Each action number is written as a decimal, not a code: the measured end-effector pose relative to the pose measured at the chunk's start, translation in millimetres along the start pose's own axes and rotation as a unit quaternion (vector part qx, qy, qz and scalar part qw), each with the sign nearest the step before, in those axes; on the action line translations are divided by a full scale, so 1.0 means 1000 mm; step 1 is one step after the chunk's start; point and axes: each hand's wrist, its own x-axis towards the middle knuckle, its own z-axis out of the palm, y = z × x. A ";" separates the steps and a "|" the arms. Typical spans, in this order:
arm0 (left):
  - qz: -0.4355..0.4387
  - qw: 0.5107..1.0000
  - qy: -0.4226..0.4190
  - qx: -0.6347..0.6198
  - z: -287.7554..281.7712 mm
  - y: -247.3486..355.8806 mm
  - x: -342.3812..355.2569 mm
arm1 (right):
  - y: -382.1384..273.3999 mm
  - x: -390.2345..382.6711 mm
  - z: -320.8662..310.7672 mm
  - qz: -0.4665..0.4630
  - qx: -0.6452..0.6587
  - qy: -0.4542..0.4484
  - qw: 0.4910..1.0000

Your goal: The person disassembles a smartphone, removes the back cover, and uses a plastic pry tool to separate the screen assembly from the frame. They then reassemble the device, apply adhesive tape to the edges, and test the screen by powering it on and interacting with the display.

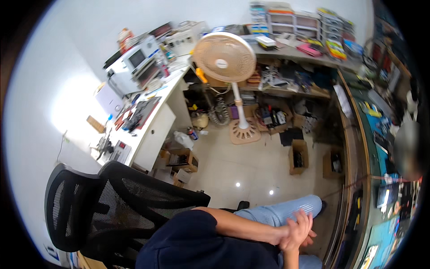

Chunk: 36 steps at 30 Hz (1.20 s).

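My two hands meet above my lap, at the lower right. My left hand (310, 239) lies mostly behind the right one; its forearm runs in from a dark short sleeve, and a few of its fingertips stick out, apart. Over it rests my right hand (297, 229), palm against the left hand near the wrist, its fingers stretched out and slightly spread. No tool or other thing shows in either hand. Beneath them is my leg in light blue jeans (286, 210).
A black mesh office chair (152, 193) stands at left, beside a white desk (154, 119) with a microwave-like appliance (136, 62). A pedestal fan (224, 58) stands on the tiled floor, near cardboard boxes (298, 157). Along the right runs a cluttered workbench (367, 215).
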 end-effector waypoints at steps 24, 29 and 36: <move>0.138 0.070 0.851 0.502 -0.214 0.388 -0.487 | 0.227 -0.206 0.038 0.523 -0.161 -0.433 0.716; 0.023 0.015 0.918 0.396 -0.248 0.405 -0.532 | 0.246 -0.222 0.016 0.451 -0.178 -0.448 0.751; -0.080 0.041 0.926 0.366 -0.236 0.432 -0.585 | 0.228 -0.191 0.053 0.496 -0.135 -0.445 0.733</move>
